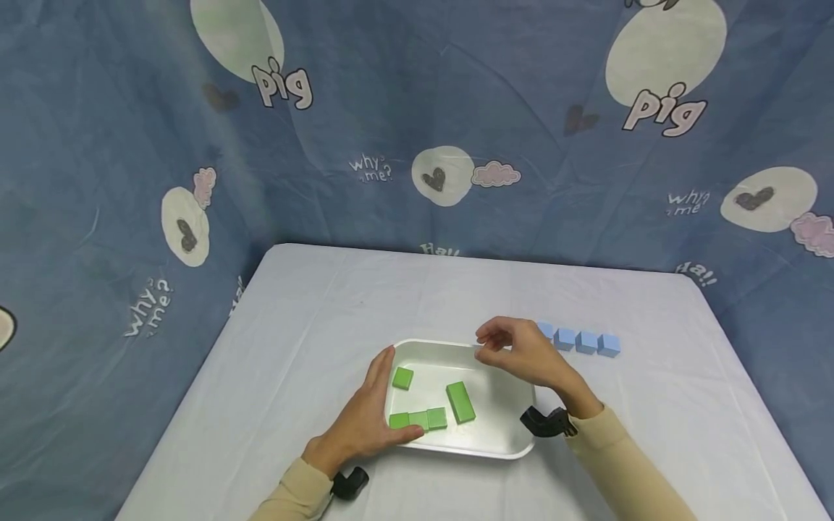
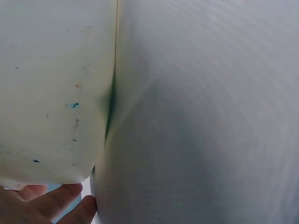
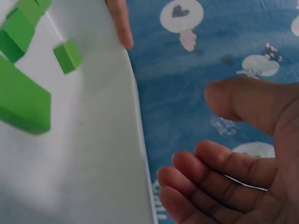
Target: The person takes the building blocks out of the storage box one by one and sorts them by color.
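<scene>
The left hand [image 1: 368, 423] rests flat against the white tray's [image 1: 502, 452] left wall on the table [image 1: 313, 311]; the right hand [image 1: 521, 354], fingers loosely curled and empty, hovers over its far rim; green blocks [image 1: 460, 401] lie inside, below those fingers.

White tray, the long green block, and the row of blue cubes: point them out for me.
white tray [image 1: 456, 346], head view, bare far rim.
long green block [image 1: 460, 402], head view, middle of its top face.
row of blue cubes [image 1: 586, 341], head view, third cube's top.
</scene>
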The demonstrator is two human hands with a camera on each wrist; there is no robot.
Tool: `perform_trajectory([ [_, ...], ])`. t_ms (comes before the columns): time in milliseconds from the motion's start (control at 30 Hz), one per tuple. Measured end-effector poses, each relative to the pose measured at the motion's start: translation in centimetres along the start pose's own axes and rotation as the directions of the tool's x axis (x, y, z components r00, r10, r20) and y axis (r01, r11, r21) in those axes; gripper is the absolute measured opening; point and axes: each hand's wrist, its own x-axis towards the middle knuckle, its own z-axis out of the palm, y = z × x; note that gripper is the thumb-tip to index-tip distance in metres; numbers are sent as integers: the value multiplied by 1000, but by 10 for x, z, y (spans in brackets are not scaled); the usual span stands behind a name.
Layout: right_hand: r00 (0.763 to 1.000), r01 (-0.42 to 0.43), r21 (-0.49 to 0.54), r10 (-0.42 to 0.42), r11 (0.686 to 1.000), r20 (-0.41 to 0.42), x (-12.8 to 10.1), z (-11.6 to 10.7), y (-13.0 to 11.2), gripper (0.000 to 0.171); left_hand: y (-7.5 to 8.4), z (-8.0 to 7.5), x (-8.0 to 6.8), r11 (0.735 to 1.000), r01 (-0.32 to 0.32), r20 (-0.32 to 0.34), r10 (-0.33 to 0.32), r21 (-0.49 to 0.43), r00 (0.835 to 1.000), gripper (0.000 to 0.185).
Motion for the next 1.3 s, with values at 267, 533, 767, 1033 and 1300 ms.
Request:
perform_trajectory([
  [267, 1000, 7, -5, -7, 1000, 5, 6, 20, -4, 24, 0, 0, 0, 1000, 1, -2, -1, -13, 1000, 135],
  [533, 997, -23, -32, 25, 999, 77, 6, 35, -4, 30, -1, 0, 0, 1000, 5, -1, -5, 3, 1000, 135],
  [767, 982, -95, -139, 116, 986, 149, 3, 47, -5, 37, -2, 0, 0, 1000, 4, 0, -4, 3, 1000, 134],
  [1033, 975, -118, -253, 160, 960, 155, 1, 62, -4, 49, -2, 1, -1, 1000, 11, 4, -11, 6, 1000, 134],
  [1300, 960, -155, -335, 222, 930, 172, -3, 69, -8, 57, -2, 0, 0, 1000, 1, 4, -1, 0, 1000, 133],
])
